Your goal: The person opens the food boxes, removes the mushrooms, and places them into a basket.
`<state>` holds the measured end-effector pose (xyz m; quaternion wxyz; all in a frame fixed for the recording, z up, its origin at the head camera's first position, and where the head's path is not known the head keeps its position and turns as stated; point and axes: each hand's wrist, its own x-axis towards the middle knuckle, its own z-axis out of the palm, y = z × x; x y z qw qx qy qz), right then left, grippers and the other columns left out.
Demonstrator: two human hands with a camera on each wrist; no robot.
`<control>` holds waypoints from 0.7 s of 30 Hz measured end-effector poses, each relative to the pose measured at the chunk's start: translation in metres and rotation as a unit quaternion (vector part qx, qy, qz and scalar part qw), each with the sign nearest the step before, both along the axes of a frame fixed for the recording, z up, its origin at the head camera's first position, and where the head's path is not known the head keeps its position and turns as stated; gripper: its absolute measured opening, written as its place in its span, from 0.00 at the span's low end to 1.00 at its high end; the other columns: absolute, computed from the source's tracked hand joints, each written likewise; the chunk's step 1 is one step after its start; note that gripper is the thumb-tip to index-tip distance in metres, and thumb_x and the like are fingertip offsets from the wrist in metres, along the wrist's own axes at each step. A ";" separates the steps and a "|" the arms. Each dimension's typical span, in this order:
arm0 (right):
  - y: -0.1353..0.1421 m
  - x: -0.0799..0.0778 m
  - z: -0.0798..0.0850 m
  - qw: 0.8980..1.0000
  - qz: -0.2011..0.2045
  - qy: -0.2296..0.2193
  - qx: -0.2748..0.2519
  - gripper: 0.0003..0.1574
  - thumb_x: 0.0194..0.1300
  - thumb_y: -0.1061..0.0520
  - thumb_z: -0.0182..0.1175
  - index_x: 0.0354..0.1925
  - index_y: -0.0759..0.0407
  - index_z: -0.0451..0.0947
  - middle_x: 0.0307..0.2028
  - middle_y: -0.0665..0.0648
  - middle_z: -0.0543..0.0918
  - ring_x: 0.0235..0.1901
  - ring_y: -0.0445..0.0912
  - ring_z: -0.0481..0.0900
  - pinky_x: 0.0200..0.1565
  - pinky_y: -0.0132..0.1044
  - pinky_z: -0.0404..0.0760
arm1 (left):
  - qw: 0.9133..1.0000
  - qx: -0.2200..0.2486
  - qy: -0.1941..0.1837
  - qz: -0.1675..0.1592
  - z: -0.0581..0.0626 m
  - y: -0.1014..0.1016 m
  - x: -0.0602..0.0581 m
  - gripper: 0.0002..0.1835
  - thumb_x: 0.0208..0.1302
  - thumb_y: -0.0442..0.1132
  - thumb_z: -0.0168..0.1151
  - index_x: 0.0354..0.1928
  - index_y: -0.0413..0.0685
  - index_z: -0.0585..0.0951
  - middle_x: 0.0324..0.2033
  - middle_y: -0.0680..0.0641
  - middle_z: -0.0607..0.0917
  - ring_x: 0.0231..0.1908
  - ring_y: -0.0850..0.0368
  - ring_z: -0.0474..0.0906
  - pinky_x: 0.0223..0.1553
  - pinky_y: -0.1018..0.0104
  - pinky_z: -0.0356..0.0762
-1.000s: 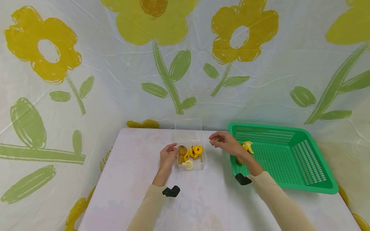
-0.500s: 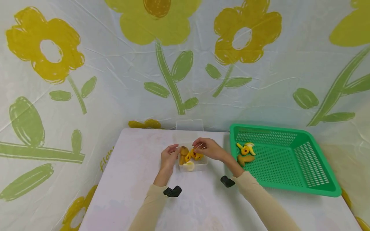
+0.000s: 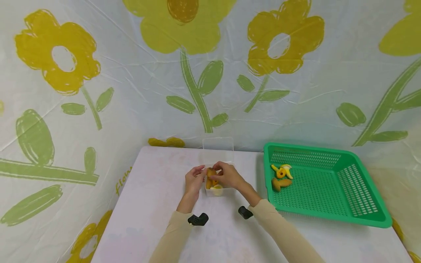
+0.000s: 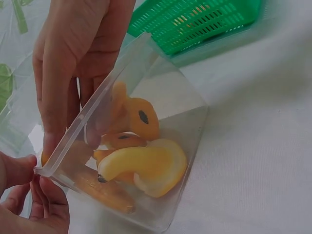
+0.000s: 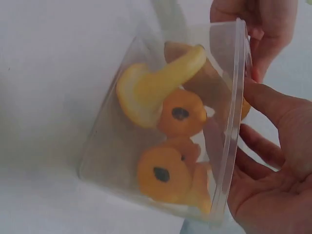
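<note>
So our left hand (image 3: 193, 179) is at the clear plastic box's (image 5: 107, 146) 9 o'clock side, looks like it's pinching the rim. Right hand (image 3: 228, 176) comes in from 3 o'clock, and we'd say thumb and finger are pinching the brown mushroom-shaped piece (image 3: 211, 173) at the rim, around 11 o'clock, though the fingers hide a lot of it.

What worries us: those pieces are heaped on each other, so shoving the brown one around could nudge a neighbour over the edge. The orange piece with a dark spot (image 5: 163, 173) sits right by the 3 o'clock wall, so a dragging knuckle might flip it out. The yellow flared piece (image 5: 158, 87) at 6 o'clock seems safer.

Also, the box looks light. Let go with the left and a sideways push might skid it across the surface (image 3: 164, 168). And the lid (image 3: 218, 146) stands up at 12 o'clock; anything poking above the rim would probably stop it closing flat. Green basket's (image 3: 329, 217) off at 3 o'clock, well apart, no bother.
</note>
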<state>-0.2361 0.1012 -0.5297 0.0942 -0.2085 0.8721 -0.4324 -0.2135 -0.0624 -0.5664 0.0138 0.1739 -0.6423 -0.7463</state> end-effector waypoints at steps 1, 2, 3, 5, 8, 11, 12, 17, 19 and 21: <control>-0.002 0.002 -0.001 1.000 -0.013 -0.001 0.003 0.21 0.65 0.58 0.72 0.50 0.68 0.79 0.49 0.66 0.85 0.40 0.54 0.85 0.44 0.40 0.87 | 1.000 0.003 0.001 0.001 0.000 0.000 0.000 0.18 0.69 0.33 0.66 0.56 0.30 0.81 0.38 0.46 0.82 0.34 0.59 0.75 0.34 0.73 0.76; -0.004 0.003 -0.001 1.000 -0.026 -0.001 0.005 0.21 0.64 0.57 0.73 0.50 0.67 0.79 0.48 0.65 0.85 0.40 0.54 0.85 0.44 0.40 0.87 | 1.000 0.004 0.004 0.002 0.000 0.001 0.000 0.18 0.69 0.33 0.66 0.56 0.30 0.81 0.38 0.45 0.83 0.33 0.59 0.75 0.34 0.73 0.76; -0.006 0.004 -0.001 0.999 -0.037 -0.001 0.005 0.21 0.63 0.56 0.74 0.49 0.67 0.79 0.48 0.64 0.85 0.40 0.53 0.85 0.43 0.40 0.87 | 1.000 0.006 0.006 0.002 0.000 0.001 0.001 0.17 0.69 0.33 0.66 0.56 0.29 0.81 0.38 0.45 0.83 0.33 0.59 0.75 0.33 0.73 0.76; -0.009 0.006 -0.001 0.999 -0.047 0.007 0.004 0.22 0.62 0.57 0.74 0.48 0.67 0.78 0.47 0.65 0.85 0.40 0.54 0.85 0.43 0.40 0.87 | 1.000 0.005 0.007 0.005 0.000 0.001 0.001 0.17 0.69 0.33 0.67 0.55 0.30 0.82 0.38 0.45 0.83 0.33 0.59 0.75 0.33 0.73 0.77; -0.011 0.008 0.000 0.999 -0.041 0.026 0.004 0.22 0.62 0.59 0.74 0.48 0.69 0.77 0.46 0.66 0.85 0.40 0.56 0.86 0.42 0.41 0.87 | 1.000 0.002 0.008 0.008 0.000 0.001 0.002 0.17 0.69 0.33 0.67 0.55 0.30 0.82 0.39 0.44 0.84 0.33 0.60 0.75 0.33 0.73 0.77; -0.011 0.010 0.001 0.998 -0.023 0.052 0.009 0.21 0.62 0.62 0.72 0.49 0.70 0.76 0.45 0.67 0.84 0.41 0.58 0.86 0.43 0.43 0.87 | 1.000 0.001 0.008 0.006 0.001 0.002 0.002 0.17 0.69 0.33 0.67 0.55 0.30 0.82 0.40 0.43 0.84 0.33 0.59 0.75 0.34 0.71 0.78; -0.010 0.010 0.001 0.998 -0.017 0.056 0.007 0.21 0.63 0.63 0.71 0.50 0.70 0.76 0.46 0.68 0.84 0.41 0.58 0.86 0.44 0.45 0.87 | 1.000 0.002 0.009 0.006 0.001 0.002 0.003 0.17 0.69 0.33 0.67 0.55 0.30 0.81 0.40 0.42 0.84 0.33 0.60 0.75 0.34 0.71 0.77; -0.005 0.012 0.007 0.998 0.005 0.056 -0.003 0.17 0.66 0.67 0.64 0.52 0.69 0.77 0.50 0.68 0.84 0.44 0.60 0.85 0.48 0.49 0.86 | 1.000 0.008 0.014 -0.003 0.013 0.002 0.007 0.17 0.69 0.30 0.65 0.55 0.25 0.80 0.40 0.38 0.83 0.32 0.60 0.75 0.32 0.72 0.76; -0.003 0.011 0.007 0.999 0.015 0.049 -0.006 0.16 0.66 0.68 0.64 0.52 0.68 0.77 0.50 0.68 0.84 0.45 0.61 0.85 0.49 0.49 0.86 | 1.000 0.009 0.014 -0.008 0.014 0.001 0.007 0.17 0.69 0.29 0.64 0.56 0.23 0.79 0.41 0.35 0.83 0.31 0.60 0.75 0.32 0.71 0.77; -0.004 0.011 0.007 0.999 0.017 0.043 -0.002 0.16 0.66 0.66 0.67 0.51 0.68 0.77 0.49 0.67 0.84 0.45 0.61 0.85 0.49 0.49 0.86 | 1.000 0.008 0.013 -0.008 0.014 0.001 0.007 0.18 0.69 0.29 0.64 0.56 0.23 0.79 0.41 0.35 0.83 0.31 0.60 0.75 0.33 0.71 0.77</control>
